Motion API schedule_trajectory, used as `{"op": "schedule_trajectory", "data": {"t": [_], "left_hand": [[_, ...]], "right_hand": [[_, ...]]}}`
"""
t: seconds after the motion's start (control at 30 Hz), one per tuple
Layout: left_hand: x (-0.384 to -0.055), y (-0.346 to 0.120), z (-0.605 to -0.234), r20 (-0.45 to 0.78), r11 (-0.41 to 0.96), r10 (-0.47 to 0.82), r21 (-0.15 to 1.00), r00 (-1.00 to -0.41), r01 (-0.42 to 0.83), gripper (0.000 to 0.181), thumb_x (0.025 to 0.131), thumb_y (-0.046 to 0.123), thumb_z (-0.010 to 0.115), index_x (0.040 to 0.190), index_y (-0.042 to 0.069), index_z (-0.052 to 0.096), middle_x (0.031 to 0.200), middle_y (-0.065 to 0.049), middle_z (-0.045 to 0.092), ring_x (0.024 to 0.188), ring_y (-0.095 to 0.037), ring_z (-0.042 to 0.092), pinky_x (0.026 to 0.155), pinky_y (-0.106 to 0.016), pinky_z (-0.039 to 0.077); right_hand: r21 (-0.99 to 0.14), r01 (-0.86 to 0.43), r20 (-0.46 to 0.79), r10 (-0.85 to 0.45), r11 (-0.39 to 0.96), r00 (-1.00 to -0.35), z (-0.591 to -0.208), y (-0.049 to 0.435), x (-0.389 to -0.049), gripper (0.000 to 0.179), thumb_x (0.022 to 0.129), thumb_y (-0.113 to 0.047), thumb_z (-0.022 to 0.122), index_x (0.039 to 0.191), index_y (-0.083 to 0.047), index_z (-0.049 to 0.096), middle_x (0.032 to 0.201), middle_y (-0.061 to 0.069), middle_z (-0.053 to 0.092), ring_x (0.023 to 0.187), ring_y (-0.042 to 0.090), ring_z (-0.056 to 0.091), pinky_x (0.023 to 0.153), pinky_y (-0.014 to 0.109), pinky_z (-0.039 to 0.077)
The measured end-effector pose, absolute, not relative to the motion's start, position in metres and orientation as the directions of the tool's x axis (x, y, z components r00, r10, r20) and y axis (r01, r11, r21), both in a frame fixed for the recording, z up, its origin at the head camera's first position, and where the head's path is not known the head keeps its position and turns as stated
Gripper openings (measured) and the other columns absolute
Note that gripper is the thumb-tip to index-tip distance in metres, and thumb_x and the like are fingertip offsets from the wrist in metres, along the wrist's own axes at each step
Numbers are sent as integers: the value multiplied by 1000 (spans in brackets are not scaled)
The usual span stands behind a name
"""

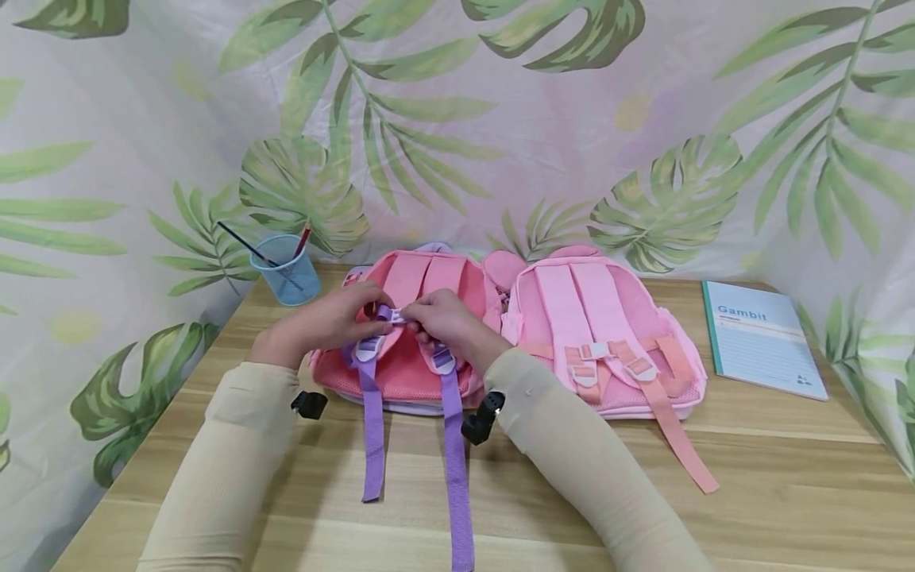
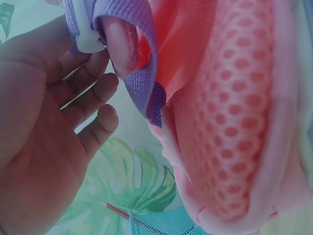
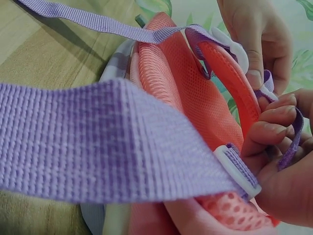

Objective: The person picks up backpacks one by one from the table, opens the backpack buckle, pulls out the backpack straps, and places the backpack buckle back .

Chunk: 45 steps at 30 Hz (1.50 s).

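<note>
In the head view, the left hand (image 1: pixel 325 322) and right hand (image 1: pixel 453 324) partly covered a small white buckle (image 1: pixel 397 316) over the coral backpack (image 1: pixel 411 384); whether its halves were joined could not be told. The longer purple strap (image 1: pixel 458 477), trailing in front of the coral backpack, ran off the bottom edge, as did both beige sleeves (image 1: pixel 214 461). Right of the coral backpack, the far side of the pink backpack (image 1: pixel 600 310) was hidden; farther right of it, the notebook (image 1: pixel 768 349) bore some print too tiny to read. In the left wrist view, the left edge cropped the left hand, and the bottom edge the mesh cup (image 1: pixel 303 290).
</note>
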<state>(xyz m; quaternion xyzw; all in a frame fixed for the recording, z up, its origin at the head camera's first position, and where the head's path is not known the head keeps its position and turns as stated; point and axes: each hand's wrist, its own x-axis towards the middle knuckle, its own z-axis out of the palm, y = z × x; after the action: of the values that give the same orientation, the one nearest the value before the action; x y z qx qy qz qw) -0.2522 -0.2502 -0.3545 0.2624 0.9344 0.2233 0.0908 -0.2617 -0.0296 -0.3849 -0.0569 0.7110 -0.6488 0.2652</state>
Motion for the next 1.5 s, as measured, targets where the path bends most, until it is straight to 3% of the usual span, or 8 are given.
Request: {"op": "schedule_trajectory", "data": {"t": [0.37,0.73,1.2,1.33,1.5], "left_hand": [[-255,-250,-356,-67,764,530,470,-846,442,31,100,24,80,126,11,68,118,-5,69,108,-23,62,100,-46,54],[-253,-251,-366,-12,759,538,442,-843,478,16,100,21,80,109,14,68,98,0,64,89,-18,58,85,-38,50],[-253,-250,-371,4,742,528,484,-850,463,16,100,22,80,104,14,66,96,-2,61,90,-19,56,82,-37,47],[-252,-250,-369,2,740,519,499,-855,451,16,100,22,79,107,13,68,98,-2,64,91,-19,57,84,-38,49],[-245,-254,-369,45,709,489,561,-871,427,26,101,19,79,123,11,69,105,-5,68,97,-21,60,86,-37,51]], "right_hand": [[-954,273,-299,-419,122,-857,-388,-29,-264,24,107,-16,64,86,-6,72,64,-2,56,52,9,48,50,22,42],[-968,249,-241,-449,42,-861,-383,-27,-263,23,105,-14,61,89,-1,70,63,-2,54,50,9,45,50,23,38],[-941,330,-253,-484,-78,-838,-385,-21,-262,19,108,-9,58,94,-2,68,64,-2,55,50,8,42,50,23,34],[-947,317,-257,-475,-50,-842,-385,-18,-262,19,108,-12,60,97,-1,71,64,-2,56,50,8,44,49,22,36],[-965,258,-252,-461,52,-851,-384,-14,-261,24,108,-19,64,102,2,73,65,-2,58,54,9,48,52,22,41]]}}
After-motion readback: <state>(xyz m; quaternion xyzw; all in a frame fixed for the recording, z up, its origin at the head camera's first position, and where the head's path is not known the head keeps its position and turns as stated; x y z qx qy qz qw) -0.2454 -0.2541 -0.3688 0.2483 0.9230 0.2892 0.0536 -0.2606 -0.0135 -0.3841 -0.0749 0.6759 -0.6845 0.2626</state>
